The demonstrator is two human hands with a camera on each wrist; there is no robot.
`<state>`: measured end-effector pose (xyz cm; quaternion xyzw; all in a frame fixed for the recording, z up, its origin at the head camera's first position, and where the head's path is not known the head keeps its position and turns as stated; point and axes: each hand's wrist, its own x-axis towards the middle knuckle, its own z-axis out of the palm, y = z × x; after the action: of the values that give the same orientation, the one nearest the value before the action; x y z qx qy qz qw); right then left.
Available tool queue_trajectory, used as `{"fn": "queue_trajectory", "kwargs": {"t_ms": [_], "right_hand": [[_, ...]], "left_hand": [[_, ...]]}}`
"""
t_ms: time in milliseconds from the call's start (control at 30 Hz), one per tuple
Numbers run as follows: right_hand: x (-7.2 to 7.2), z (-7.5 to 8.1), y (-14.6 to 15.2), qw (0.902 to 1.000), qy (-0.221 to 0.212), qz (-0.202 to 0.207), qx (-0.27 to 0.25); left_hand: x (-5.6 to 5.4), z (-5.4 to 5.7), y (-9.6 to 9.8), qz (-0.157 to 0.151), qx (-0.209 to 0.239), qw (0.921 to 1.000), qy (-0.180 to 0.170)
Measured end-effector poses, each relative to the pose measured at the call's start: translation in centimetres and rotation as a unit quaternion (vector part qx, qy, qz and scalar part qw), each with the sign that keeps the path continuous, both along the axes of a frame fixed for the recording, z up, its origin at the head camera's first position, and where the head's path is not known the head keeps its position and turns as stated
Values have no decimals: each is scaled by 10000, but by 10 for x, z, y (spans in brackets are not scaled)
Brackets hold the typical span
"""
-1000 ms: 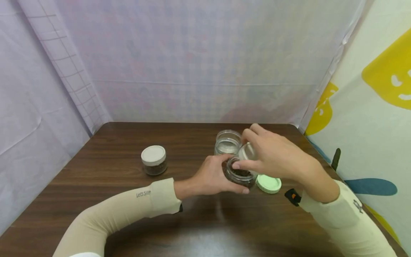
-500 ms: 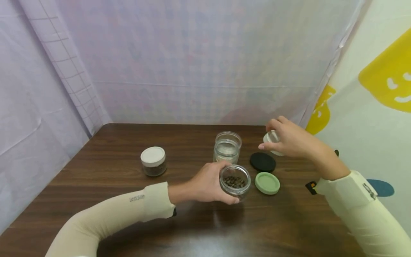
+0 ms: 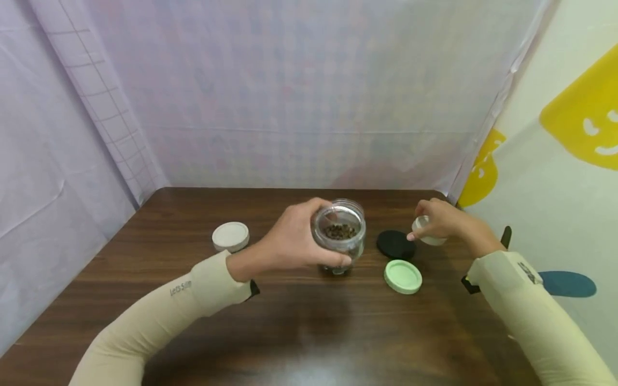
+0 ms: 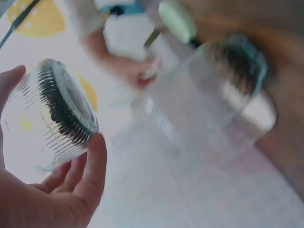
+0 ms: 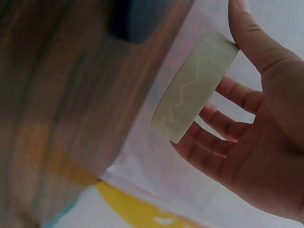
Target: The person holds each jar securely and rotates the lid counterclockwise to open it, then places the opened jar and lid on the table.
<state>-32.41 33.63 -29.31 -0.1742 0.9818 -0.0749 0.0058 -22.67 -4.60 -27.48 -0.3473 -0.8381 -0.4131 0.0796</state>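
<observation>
My left hand grips a small clear glass jar of dark brown coffee beans, its open mouth tilted toward the head camera. In the left wrist view, ribbed glass and the bean layer show on this jar, between thumb and fingers. Close behind it stands a taller open glass jar, mostly hidden in the head view and blurred in the left wrist view. Farther right, my right hand holds a white lid by its rim; the lid's side faces the right wrist camera.
A black lid and a light green lid lie on the brown wooden table, left of my right hand. At the left is another jar with a white lid, its body largely behind my left forearm.
My right hand has carried the white lid off the bean jar and away to the right, then lower. My left hand has raised the jar up and back, in front of the taller jar.
</observation>
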Motion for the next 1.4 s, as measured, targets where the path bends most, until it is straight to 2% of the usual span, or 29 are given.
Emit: {"fn": "queue_trajectory", "kwargs": {"t_ms": [100, 167, 267, 367, 533, 767, 933, 1067, 1233, 1400], "right_hand": [[-7, -9, 10, 9999, -147, -21, 87], [-10, -15, 17, 9991, -391, -109, 110], [-13, -25, 27, 9962, -826, -274, 62], [-14, -36, 35, 9918, -1183, -486, -73], [-10, -49, 37, 9907, -1266, -490, -87], [-7, -48, 31, 9935, -1026, -483, -15], [-5, -49, 27, 9948, -934, -407, 27], [-5, -52, 23, 9949, -936, -376, 61], [-5, -53, 21, 9950, -932, -359, -5], [-3, -47, 22, 9937, -1036, -255, -329]], "left_hand": [[-15, 17, -7, 620, 329, 9975, -27], [-28, 25, -11, 1027, 342, 9940, -169], [-51, 30, -14, 1562, 52, 9862, -548], [-73, 29, -14, 1827, -297, 9773, -1035], [-100, 17, -10, 2048, -735, 9663, -1378], [-125, -2, -5, 2015, -1167, 9580, -1671], [-140, -24, -1, 2197, -1432, 9489, -1758], [-145, -40, 1, 2193, -1652, 9432, -1868], [-145, -57, 3, 2263, -1822, 9400, -1786], [-145, -66, 3, 2301, -1819, 9403, -1725]]}}
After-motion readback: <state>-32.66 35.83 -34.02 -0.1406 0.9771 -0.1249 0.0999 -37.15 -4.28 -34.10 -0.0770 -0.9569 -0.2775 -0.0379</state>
